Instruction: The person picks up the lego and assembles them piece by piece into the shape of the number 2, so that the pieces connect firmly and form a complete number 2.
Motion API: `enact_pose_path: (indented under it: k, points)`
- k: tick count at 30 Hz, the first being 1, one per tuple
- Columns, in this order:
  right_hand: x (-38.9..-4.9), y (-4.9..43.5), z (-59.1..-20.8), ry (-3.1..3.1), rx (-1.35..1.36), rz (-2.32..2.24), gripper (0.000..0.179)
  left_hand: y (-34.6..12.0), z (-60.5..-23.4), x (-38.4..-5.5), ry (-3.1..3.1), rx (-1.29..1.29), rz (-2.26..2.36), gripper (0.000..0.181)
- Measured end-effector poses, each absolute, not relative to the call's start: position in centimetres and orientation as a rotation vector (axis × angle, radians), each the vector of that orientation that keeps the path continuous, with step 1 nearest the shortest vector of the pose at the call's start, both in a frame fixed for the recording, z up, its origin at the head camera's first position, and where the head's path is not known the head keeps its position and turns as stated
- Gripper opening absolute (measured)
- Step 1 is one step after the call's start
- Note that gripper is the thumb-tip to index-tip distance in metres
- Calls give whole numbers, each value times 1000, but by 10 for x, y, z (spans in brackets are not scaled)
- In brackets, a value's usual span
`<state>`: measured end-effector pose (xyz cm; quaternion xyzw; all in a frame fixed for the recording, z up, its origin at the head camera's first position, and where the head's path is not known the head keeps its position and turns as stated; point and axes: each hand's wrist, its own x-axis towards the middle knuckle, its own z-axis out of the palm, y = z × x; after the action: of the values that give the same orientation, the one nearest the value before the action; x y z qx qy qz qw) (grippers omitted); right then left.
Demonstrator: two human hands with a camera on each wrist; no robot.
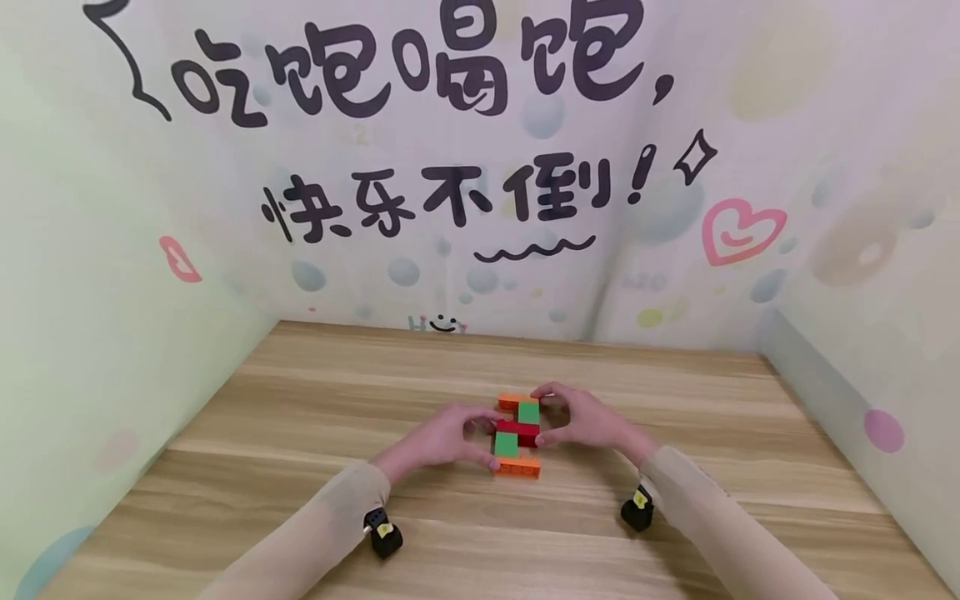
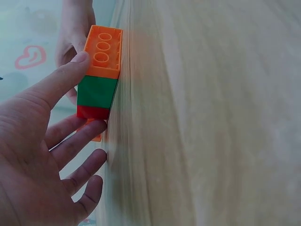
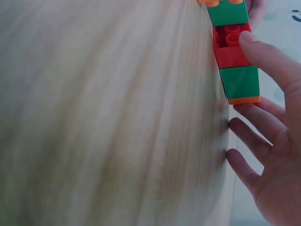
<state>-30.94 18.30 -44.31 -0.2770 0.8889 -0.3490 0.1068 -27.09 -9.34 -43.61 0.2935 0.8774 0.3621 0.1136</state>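
Observation:
A zigzag of joined toy building bricks lies on the table: a near orange brick, a green brick, a red brick, another green brick and a far orange brick. From the left, my left hand pinches the row, its thumb on the near orange brick and fingertips by the red one. My right hand grips from the other side. In the right wrist view its thumb presses the red brick, with fingers around the far orange end. Remaining left fingers are spread.
The wood-grain table runs back to a printed wall with black lettering. Side walls close it in left and right. Each sleeve carries a small black wrist camera.

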Motion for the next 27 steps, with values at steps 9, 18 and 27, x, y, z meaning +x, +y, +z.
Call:
enact_pose_path:
  k: [9,18,27]
  points:
    - [-303,185,-443,2613,-823,-1033,71,-92,-442,-266,2574,869,1086,72]
    - [-299,185,-447,2633,-850,-1026,79,-92,-443,-261,2566,893,1122,73]
    - [-287,193,-440,2693,-922,-1045,92,-114,-433,-247,2629,907,1145,73]
